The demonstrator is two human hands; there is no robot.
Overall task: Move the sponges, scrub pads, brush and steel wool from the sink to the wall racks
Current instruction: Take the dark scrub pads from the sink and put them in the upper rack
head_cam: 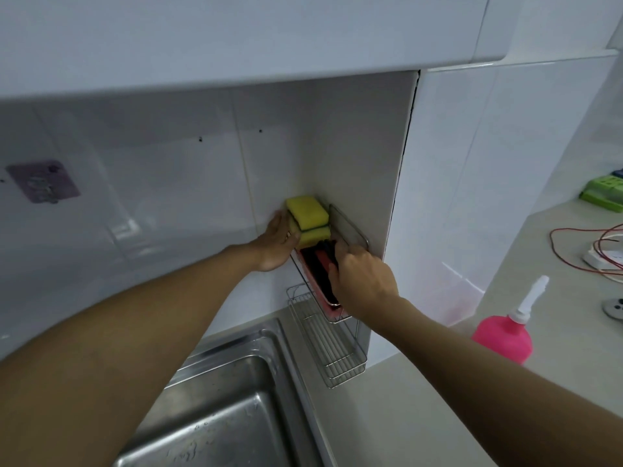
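Two yellow sponges with green scrub sides are stacked at the far end of the upper wire wall rack. My left hand grips the side of the stack. My right hand rests in the same rack, fingers closed on dark and pink scrub pads that lie along it. The lower wire rack hangs below with nothing visible in it. The steel sink shows at the bottom, its basin partly hidden by my left arm.
A pink bottle with a white nozzle stands on the counter at right. Red wires and a white plug lie farther right, beside a green box. A purple adhesive hook sticks to the left wall tile. A white cabinet overhangs above.
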